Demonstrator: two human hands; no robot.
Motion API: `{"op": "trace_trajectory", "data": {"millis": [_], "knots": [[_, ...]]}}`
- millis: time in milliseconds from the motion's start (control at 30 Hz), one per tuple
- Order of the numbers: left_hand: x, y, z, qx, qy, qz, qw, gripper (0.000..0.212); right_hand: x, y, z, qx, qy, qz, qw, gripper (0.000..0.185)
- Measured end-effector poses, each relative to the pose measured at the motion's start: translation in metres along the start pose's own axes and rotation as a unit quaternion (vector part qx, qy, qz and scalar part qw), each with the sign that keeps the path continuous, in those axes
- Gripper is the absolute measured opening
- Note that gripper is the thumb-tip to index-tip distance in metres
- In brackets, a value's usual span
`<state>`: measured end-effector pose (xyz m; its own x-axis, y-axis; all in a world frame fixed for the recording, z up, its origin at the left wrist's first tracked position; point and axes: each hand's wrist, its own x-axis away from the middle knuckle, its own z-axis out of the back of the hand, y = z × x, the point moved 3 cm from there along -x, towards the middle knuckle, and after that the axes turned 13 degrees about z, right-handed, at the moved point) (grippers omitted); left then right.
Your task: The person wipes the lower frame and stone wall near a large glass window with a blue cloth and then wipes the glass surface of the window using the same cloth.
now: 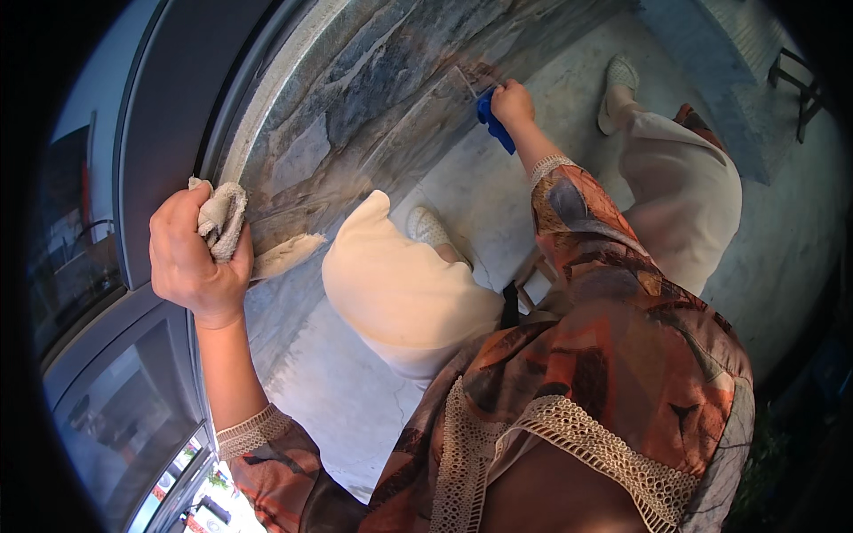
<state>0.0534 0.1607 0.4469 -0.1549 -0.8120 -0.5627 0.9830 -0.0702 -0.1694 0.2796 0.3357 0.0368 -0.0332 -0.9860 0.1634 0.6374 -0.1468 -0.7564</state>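
Observation:
Crumpled in my left hand (pixel 200 246) is a light beige cloth (pixel 224 216), held against the edge of a dark window frame (pixel 166 126). Farther off, my right hand (pixel 513 103) grips a blue tool (pixel 494 120) low by the stone-patterned wall (pixel 313 133); a thin pale edge shows at the tool's wall side. What kind of tool it is, I cannot tell. Most of its handle side is hidden by my fingers.
A pale ledge (pixel 280 76) runs between the window frame and the wall. Below lies a concrete floor (pixel 460 173). My knees and woven shoes (pixel 430 226) are close to the wall. Part of a low wooden seat (pixel 533 280) shows beneath me, and a dark stool (pixel 803 90) stands at upper right.

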Motion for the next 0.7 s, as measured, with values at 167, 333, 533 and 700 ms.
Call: {"op": "trace_trajectory", "data": {"millis": [167,333,533,700], "knots": [[-0.001,0.001,0.0,0.008,0.005,0.001,1.0,0.049,-0.007,0.02,0.018,-0.152,0.158,-0.035,0.975,0.031],[0.009,-0.004,0.003,0.003,-0.02,0.02,1.0,0.044,-0.007,0.005,0.023,-0.385,0.242,-0.096,0.885,0.045],[0.0,-0.001,-0.001,0.005,-0.002,0.004,1.0,0.047,0.1,-0.011,-0.075,-0.256,-0.003,-0.058,0.965,0.032],[0.008,-0.007,0.004,-0.005,-0.008,0.013,1.0,0.045,0.082,-0.029,-0.053,-0.538,-0.024,-0.29,0.791,0.017]]}}
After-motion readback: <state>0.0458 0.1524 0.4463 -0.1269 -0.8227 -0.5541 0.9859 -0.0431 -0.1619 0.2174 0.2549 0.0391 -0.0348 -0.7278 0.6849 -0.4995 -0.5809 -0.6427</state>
